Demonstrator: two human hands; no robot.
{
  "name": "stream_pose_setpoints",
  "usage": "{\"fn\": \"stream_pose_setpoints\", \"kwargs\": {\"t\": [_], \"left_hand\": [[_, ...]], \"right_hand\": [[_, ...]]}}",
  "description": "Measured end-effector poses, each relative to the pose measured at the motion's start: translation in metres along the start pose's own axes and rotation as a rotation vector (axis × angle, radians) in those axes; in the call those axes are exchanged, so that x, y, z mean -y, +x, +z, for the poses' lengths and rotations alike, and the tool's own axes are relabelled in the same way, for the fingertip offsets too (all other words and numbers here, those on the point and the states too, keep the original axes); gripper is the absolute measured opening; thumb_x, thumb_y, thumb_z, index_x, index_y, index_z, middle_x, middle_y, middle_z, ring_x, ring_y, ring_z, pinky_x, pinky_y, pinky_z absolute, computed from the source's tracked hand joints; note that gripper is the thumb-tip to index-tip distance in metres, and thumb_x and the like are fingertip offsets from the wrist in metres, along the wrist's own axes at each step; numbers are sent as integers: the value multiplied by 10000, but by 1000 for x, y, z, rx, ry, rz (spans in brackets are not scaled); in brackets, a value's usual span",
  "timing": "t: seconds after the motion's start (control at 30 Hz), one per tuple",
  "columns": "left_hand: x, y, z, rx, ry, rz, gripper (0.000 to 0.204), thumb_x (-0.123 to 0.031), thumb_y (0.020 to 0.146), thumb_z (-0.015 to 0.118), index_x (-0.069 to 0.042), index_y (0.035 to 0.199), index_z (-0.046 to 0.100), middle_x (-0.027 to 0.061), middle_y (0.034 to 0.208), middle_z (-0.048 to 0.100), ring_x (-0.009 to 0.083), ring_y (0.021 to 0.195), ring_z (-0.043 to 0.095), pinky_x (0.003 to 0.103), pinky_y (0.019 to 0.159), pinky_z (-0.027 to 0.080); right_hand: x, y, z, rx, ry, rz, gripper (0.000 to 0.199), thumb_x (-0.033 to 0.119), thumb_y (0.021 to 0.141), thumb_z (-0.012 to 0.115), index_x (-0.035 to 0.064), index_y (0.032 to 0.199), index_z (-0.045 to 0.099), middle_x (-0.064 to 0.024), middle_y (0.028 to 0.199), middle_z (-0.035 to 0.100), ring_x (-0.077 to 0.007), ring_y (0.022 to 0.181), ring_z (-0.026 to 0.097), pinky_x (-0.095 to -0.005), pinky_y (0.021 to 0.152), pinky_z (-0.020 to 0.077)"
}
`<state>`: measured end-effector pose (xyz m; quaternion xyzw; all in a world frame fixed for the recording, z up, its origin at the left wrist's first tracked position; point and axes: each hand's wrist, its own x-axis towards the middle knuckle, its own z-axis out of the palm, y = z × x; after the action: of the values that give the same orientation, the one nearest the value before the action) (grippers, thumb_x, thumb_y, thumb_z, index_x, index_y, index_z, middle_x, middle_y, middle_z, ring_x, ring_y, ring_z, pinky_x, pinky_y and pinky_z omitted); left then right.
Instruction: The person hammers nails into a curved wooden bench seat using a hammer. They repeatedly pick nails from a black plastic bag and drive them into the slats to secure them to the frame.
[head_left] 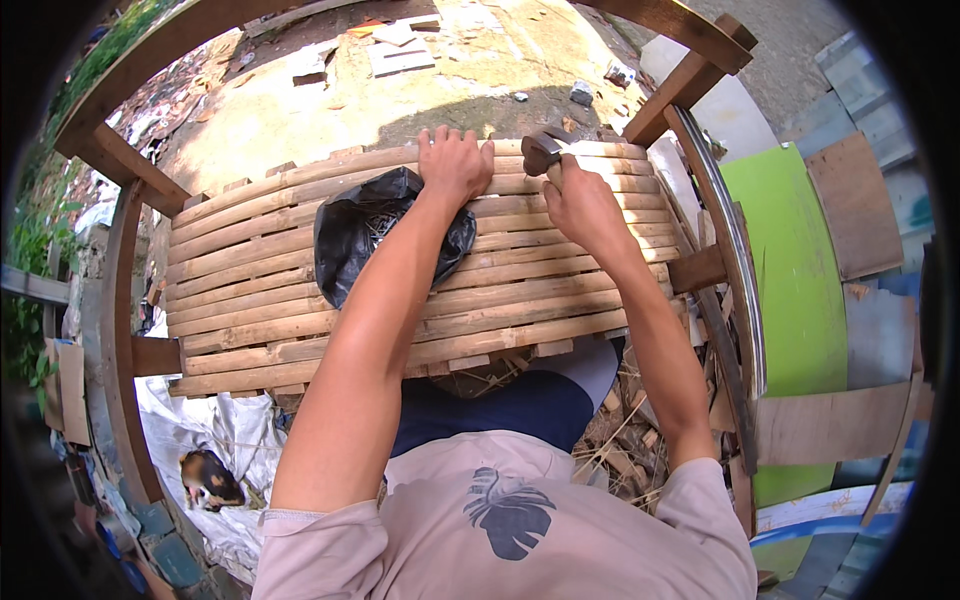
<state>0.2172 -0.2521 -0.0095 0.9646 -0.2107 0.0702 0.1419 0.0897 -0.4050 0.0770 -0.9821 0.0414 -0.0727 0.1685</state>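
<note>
My right hand (588,208) is closed round the handle of a hammer (541,154), its dark metal head raised near the far edge of a bench top of bamboo slats (250,290). My left hand (456,166) grips the farthest bamboo slat (385,161), fingers bent over its edge and the thumb toward the hammer. Whether a nail stands between the hands I cannot make out. Beside my left forearm, a crumpled black plastic bag (338,250) lies open on the slats. Loose nails (380,226) show inside it, partly covered by my arm.
A brown wooden frame (120,300) surrounds the bench. Below left, a dark-and-tan animal (210,478) lies on white sheeting (245,425). A green panel (790,280) and other boards lean at the right. Rubble and flat pieces (400,55) are scattered on the sunlit ground beyond.
</note>
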Motion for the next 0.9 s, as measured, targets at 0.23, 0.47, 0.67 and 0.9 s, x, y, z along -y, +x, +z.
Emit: {"fn": "stream_pose_setpoints", "kwargs": {"t": [0.23,0.47,0.67,0.9], "left_hand": [[0,-1,-2,13,-1,2,564,-445,1030,350,1,1233,630,235,1314,613,349,1347,461,528,1145,249],[-7,1,0,19,80,12,552,-454,1033,349,-31,1241,636,188,1301,624,321,1341,455,547,1161,212],[-3,0,-2,22,95,13,562,-463,1031,353,-22,1220,647,188,1261,650,328,1310,485,553,1158,214],[-6,0,0,-13,102,32,554,-457,1025,370,-15,1197,658,195,1265,644,328,1304,486,569,1148,225]], "right_hand": [[5,2,-21,-227,330,98,338,258,971,579,-61,1059,510,-298,767,657,-505,731,646,-530,672,516],[-6,-6,18,-46,155,176,381,275,965,555,-84,1076,496,-354,840,651,-539,853,639,-563,758,501],[6,-3,-12,-214,294,113,374,242,954,560,-91,1105,477,-347,798,647,-528,781,648,-572,692,513],[-8,-3,13,-64,206,157,392,206,944,553,-128,1124,456,-364,802,641,-535,787,644,-576,703,516]]}}
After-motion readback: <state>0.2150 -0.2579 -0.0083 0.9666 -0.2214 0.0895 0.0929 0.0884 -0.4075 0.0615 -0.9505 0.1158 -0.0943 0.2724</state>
